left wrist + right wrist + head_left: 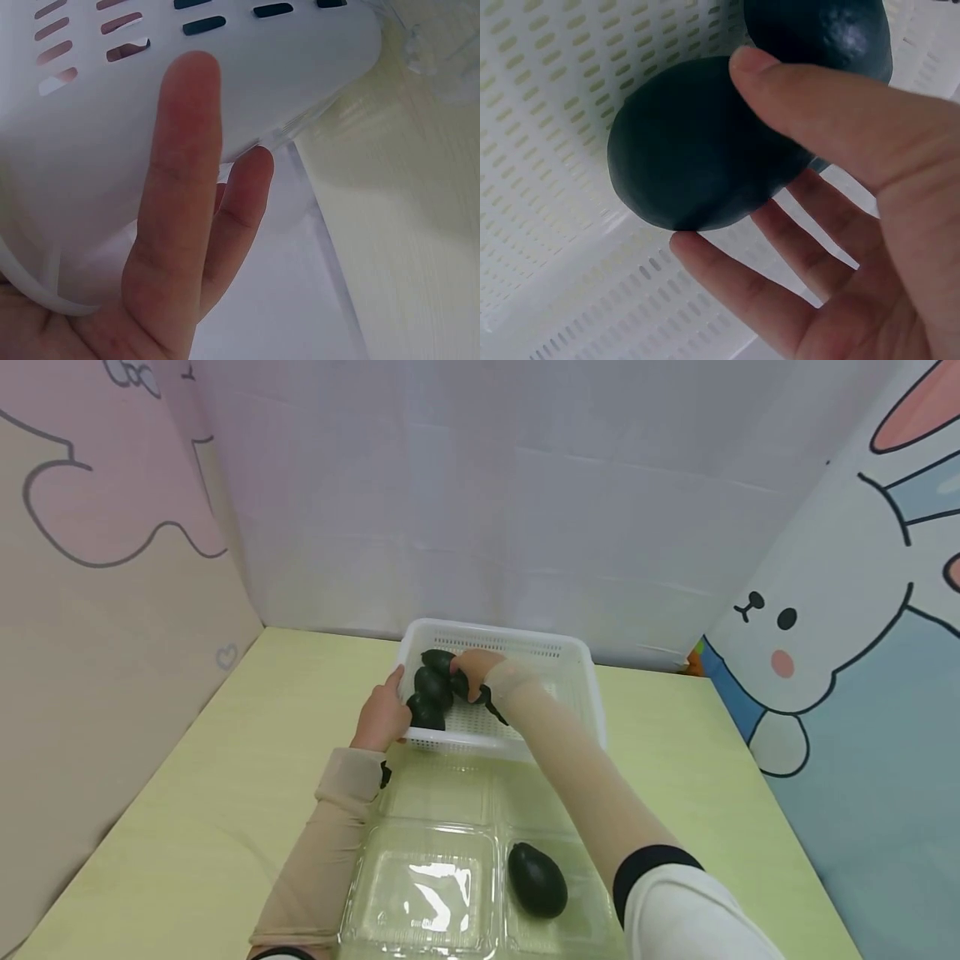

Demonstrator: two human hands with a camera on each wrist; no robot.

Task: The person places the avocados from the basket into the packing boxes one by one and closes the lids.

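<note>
The right hand (480,667) has its grip narrowed on 1 dark green avocado (682,150) — thumb over the upper side, fingers along the opposite side. That fruit is inside the white basket (594,697); at least 3 more avocados (432,687) sit just left of the grip. Farther left, the left hand (381,717) holds the basket's wall. Nearer the person than the grip, 1 loose avocado (537,881) lies in a compartment of the clear tray (397,893) on the worktop (675,760).

To do this pick well, I'd seat the fingertips deeper beneath the fruit and raise it clear of its neighbour, with the basket kept steady. The held avocado's long axis seems to run outward from the palm — broad end pointing away, narrower end partly hidden beneath the thumb.
</note>
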